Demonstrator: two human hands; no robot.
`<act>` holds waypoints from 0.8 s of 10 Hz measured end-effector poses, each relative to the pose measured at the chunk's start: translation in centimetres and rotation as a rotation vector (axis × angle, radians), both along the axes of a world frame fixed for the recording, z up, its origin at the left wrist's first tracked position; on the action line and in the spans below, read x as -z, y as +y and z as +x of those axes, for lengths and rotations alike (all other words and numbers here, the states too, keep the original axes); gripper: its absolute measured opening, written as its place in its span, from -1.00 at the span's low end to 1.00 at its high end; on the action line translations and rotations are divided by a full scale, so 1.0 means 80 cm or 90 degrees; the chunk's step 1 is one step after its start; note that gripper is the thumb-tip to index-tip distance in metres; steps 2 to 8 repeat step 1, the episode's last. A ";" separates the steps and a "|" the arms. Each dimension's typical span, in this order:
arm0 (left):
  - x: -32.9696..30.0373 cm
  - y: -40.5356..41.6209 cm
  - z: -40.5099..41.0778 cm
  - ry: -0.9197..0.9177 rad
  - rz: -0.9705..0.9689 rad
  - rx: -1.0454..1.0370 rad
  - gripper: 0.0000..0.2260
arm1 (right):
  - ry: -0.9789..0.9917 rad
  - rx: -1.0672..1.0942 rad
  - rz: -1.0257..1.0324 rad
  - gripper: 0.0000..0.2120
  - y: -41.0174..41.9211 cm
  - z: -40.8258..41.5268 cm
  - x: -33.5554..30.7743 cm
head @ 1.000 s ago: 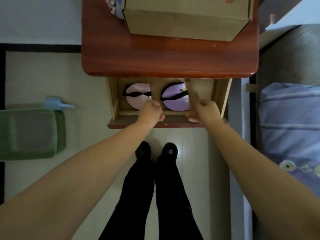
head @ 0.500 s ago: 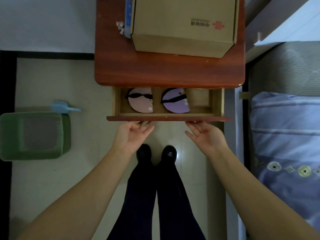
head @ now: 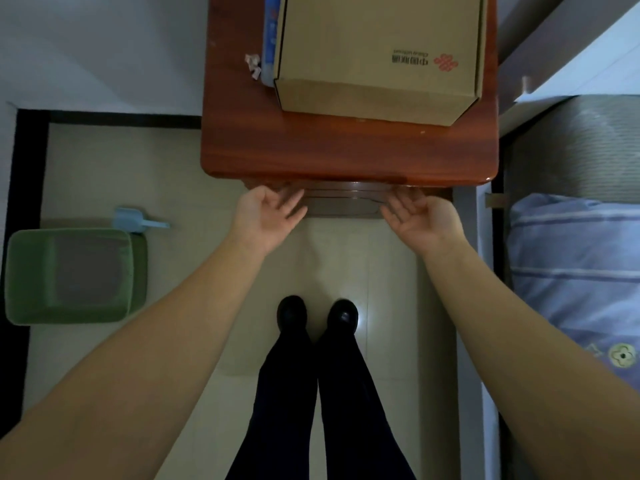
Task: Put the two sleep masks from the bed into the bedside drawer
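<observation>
The drawer of the red-brown bedside table is pushed in, so only its dark front shows under the tabletop. Both sleep masks are hidden inside it. My left hand rests flat against the left end of the drawer front, fingers spread. My right hand lies against the right end, palm up and fingers apart. Neither hand holds anything.
A cardboard box sits on the tabletop beside a blue packet. A green bin and a blue scoop stand on the tiled floor at left. The bed with a striped blue quilt is at right.
The drawer has slid from open, with both masks showing inside, to fully in. My hands left its rim, turned palms out and pushed the front toward the table.
</observation>
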State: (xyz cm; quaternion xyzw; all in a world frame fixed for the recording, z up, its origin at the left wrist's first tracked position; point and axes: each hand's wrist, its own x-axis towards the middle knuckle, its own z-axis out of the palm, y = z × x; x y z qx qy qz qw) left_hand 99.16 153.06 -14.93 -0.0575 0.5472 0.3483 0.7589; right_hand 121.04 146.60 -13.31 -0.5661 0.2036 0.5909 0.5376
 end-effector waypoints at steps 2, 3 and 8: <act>-0.028 -0.050 -0.034 0.179 -0.013 0.235 -0.61 | -0.097 -0.195 -0.020 -0.60 -0.024 0.006 -0.064; -0.028 -0.050 -0.034 0.179 -0.013 0.235 -0.61 | -0.097 -0.195 -0.020 -0.60 -0.024 0.006 -0.064; -0.028 -0.050 -0.034 0.179 -0.013 0.235 -0.61 | -0.097 -0.195 -0.020 -0.60 -0.024 0.006 -0.064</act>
